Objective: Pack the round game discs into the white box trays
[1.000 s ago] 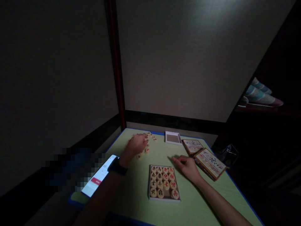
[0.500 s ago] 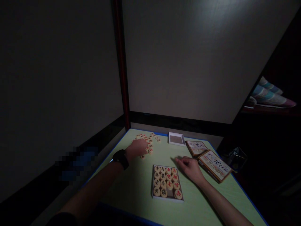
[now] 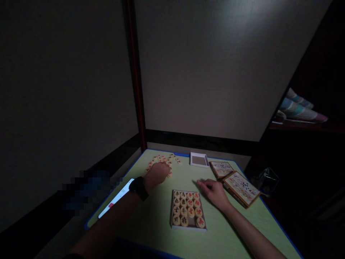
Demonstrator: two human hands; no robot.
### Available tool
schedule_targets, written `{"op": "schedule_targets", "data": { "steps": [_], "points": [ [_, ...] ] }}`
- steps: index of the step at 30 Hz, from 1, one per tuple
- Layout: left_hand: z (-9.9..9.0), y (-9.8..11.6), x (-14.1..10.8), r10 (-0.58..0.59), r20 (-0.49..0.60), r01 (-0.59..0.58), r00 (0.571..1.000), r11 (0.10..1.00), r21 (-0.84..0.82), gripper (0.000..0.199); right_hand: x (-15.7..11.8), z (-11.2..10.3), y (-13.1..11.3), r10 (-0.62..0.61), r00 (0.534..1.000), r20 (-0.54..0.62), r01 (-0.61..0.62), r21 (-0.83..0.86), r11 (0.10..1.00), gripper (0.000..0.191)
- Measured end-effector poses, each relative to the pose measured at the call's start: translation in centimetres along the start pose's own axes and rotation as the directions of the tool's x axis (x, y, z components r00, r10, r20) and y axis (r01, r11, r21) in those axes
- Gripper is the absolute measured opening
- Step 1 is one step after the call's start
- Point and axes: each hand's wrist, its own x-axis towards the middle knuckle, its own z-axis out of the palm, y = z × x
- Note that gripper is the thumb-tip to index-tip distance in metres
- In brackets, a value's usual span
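My left hand (image 3: 158, 172), with a dark watch on the wrist, reaches to the far left of the table among loose Chinese chess pieces (image 3: 159, 158). Its fingers are curled down, and the fingertips are hidden behind the hand, so what they grip cannot be made out. To the right of the box my right hand (image 3: 215, 191) rests near the table, fingers loosely bent, thumb side toward the left, no object visible in it. In front lies a shallow box (image 3: 190, 228) of round pieces with red and black characters; its front row has one gap.
A shallow white box lid or tray (image 3: 199, 160) lies at the back edge. Two patterned flat boxes (image 3: 242, 189) overlap at the right. A lit phone (image 3: 116, 198) lies along the left edge of the green table (image 3: 151, 230). Walls stand behind and left.
The view has shifted slightly, and more of the phone shows beside my left wrist. My left hand stays among the loose pieces, slightly turned. My right hand has barely moved.
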Motion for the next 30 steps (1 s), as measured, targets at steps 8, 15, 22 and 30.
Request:
{"op": "schedule_targets", "data": {
  "steps": [8,15,22,30],
  "points": [
    [-1.4,5.7,-0.5,0.116,-0.263,-0.253,0.958,0.775,-0.579,0.016,-0.1,-0.3,-1.1,0.040,0.994,-0.106,-0.018,0.196,0.981,0.049],
    [2.6,6.9,2.7,0.062,-0.231,-0.238,0.971,0.145,-0.960,0.024,-1.3,-0.7,-2.7,-0.378,0.913,-0.152,0.381,-0.006,0.924,0.032],
    [3.1,4.9,2.1,0.345,-0.098,-0.076,0.934,-0.079,-0.994,0.041,-1.7,-1.9,-4.0,-0.516,0.855,0.048,0.516,-0.172,0.839,0.040],
    [2.5,4.2,1.0,0.553,0.008,0.028,0.833,-0.027,-0.999,0.037,-2.7,-2.6,-6.7,-0.498,0.831,0.246,0.536,-0.117,0.836,0.027]
  ]
}}
